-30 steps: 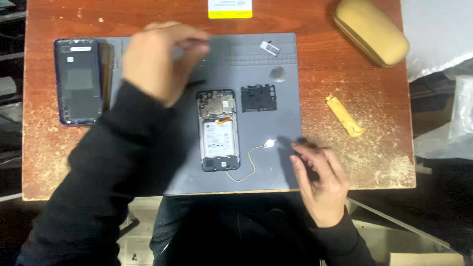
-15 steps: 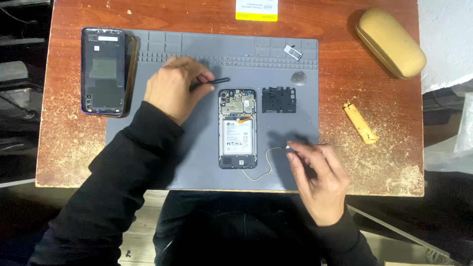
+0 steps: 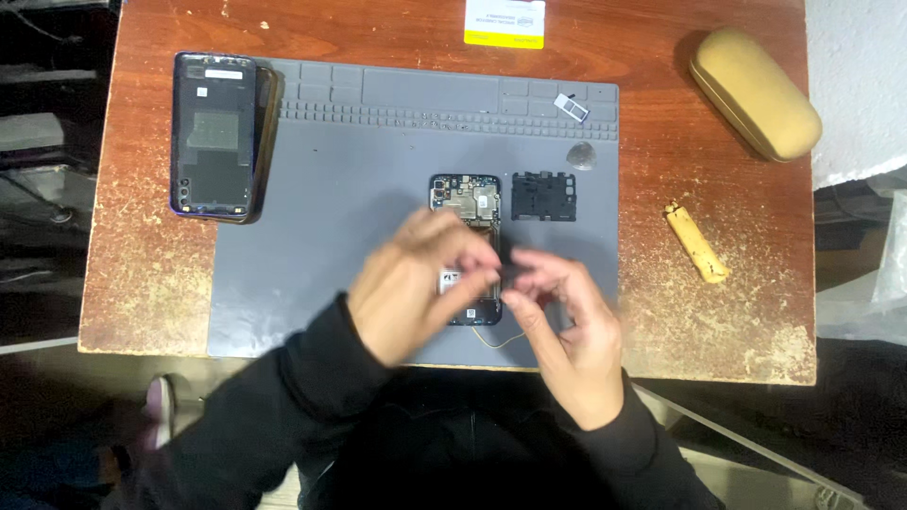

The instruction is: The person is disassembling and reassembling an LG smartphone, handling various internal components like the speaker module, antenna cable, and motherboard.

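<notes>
Both hands meet over opened phone (image 3: pixel 465 203); left hand (image 3: pixel 416 283) and right hand (image 3: pixel 567 321) blurred, grip state unclear; phone's long axis runs away from wearer.

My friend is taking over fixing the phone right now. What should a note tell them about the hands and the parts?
Left hand: over the middle of the opened black phone on the grey rubber work mat; blurred, grip unclear.
Right hand: beside it, fingers meeting the left hand's over the phone.
Parts: dark back cover at the mat's left edge; black square inner plate right of the phone; thin yellowish cable by the phone's lower end.
Done: back cover and inner plate are off.
Left: the phone lies open, unassembled.
</notes>
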